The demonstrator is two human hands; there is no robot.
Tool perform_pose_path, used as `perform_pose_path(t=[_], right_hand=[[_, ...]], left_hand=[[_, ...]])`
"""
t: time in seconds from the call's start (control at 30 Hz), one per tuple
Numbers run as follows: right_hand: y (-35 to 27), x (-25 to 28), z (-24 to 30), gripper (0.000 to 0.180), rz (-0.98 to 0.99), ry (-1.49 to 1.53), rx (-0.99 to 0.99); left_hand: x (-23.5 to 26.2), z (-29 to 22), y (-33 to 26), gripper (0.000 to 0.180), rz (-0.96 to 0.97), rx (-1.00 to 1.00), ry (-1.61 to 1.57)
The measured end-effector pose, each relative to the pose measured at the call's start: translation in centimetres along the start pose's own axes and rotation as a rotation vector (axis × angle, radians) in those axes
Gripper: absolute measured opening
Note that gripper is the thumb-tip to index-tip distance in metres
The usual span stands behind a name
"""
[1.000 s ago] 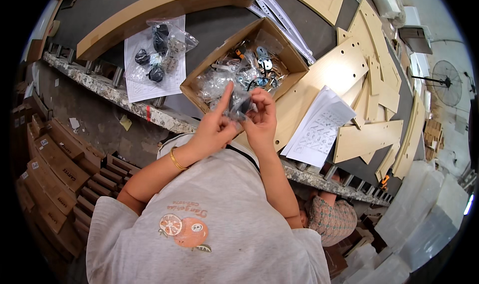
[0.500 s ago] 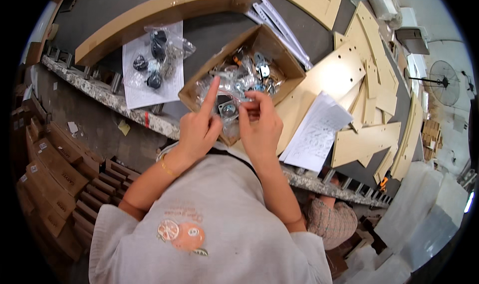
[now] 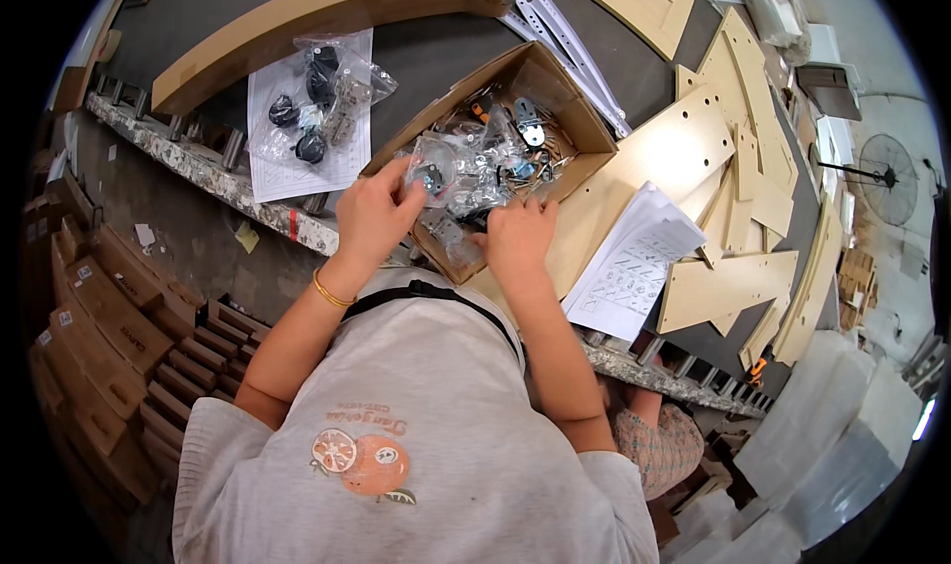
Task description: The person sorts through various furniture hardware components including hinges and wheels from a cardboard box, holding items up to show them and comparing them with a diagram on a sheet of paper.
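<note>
My left hand (image 3: 372, 217) is closed on the edge of a clear plastic bag (image 3: 434, 173) with a small metal fitting inside. The bag is above the left part of an open cardboard box (image 3: 580, 163). Over the box's near right side my right hand (image 3: 519, 237) has its fingers curled and its thumb toward the left; whatever it may grip is hidden. Inside the box lie more clear bags of hardware (image 3: 475, 183), loose screws or pins (image 3: 548, 160) and a silver metal plate with holes (image 3: 529, 123).
Left of the box, bagged black casters (image 3: 310, 146) lie on a printed sheet (image 3: 267, 173). A long carton (image 3: 327, 14) and white metal rails (image 3: 570, 44) lie beyond. Wooden panels (image 3: 684, 148) and instruction sheets (image 3: 634, 262) are to the right. Another person's sleeve (image 3: 659, 455) shows below the table edge.
My left hand has gone from a pointing finger to a grip on a clear bag. My right hand has lowered toward the box's near edge, its fingers no longer raised in a pinch.
</note>
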State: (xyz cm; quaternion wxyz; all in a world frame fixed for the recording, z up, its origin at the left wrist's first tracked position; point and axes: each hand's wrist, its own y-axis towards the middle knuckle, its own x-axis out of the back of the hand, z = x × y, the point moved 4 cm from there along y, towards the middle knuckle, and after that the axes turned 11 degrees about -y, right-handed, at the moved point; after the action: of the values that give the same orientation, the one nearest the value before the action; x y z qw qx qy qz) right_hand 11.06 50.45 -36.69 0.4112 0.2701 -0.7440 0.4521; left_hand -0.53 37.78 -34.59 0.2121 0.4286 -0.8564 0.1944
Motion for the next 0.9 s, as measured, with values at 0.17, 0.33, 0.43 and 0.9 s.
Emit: perform_pose_path(t=[0.17, 0.33, 0.43, 0.9], right_hand=[[1.3, -2.2, 0.6, 0.036, -0.233, 0.108, -0.077], [-0.4, -0.2, -2.7, 0.04, -0.261, 0.741, -0.002], [-2.0, 0.1, -4.8, 0.042, -0.245, 1.294, 0.038], [-3.7, 4.5, 1.7, 0.029, -1.15, 0.666, 0.218]], left_hand=[[0.0, -0.1, 0.8, 0.023, -0.024, 0.002, -0.074], [-0.1, -0.7, -0.1, 0.025, 0.013, 0.048, -0.324], [-0.5, -0.6, -0.7, 0.026, 0.055, 0.068, -0.387], [-0.7, -0.8, -1.2, 0.026, 0.219, 0.126, -0.548]])
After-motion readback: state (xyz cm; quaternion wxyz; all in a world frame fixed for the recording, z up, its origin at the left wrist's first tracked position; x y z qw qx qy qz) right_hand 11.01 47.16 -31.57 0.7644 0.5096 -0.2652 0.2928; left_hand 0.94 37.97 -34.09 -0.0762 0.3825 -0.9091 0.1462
